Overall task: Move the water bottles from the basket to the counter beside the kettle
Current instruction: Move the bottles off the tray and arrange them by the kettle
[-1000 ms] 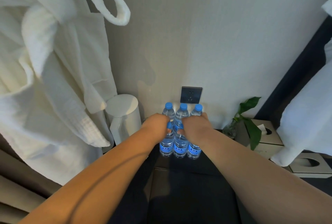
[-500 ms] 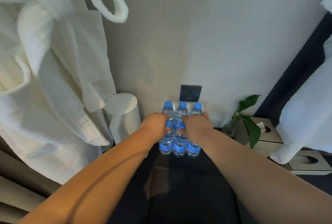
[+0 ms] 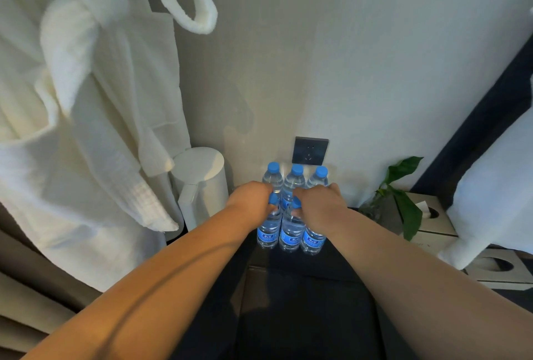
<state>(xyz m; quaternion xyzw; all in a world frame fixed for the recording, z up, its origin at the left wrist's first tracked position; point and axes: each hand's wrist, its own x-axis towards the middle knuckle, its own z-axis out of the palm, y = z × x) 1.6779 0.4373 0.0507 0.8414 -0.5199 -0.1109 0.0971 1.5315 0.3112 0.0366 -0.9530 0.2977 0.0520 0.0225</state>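
Several clear water bottles with blue caps and blue labels stand in two rows on the dark counter (image 3: 340, 267), right of the white kettle (image 3: 202, 183). Three back-row bottles (image 3: 294, 180) stand against the wall. My left hand (image 3: 251, 201) grips the cap of the front left bottle (image 3: 268, 232). My right hand (image 3: 320, 206) covers the tops of the front middle bottle (image 3: 290, 235) and front right bottle (image 3: 313, 240). The basket is out of view.
A white bathrobe (image 3: 86, 128) hangs at the left, partly over the kettle. A dark wall socket (image 3: 310, 150) sits above the bottles. A green plant (image 3: 403, 203), a tissue box (image 3: 429, 221) and white bedding (image 3: 496, 192) lie to the right.
Both hands stay on the front-row bottle tops; nothing has visibly moved apart from a slight shift of the view.
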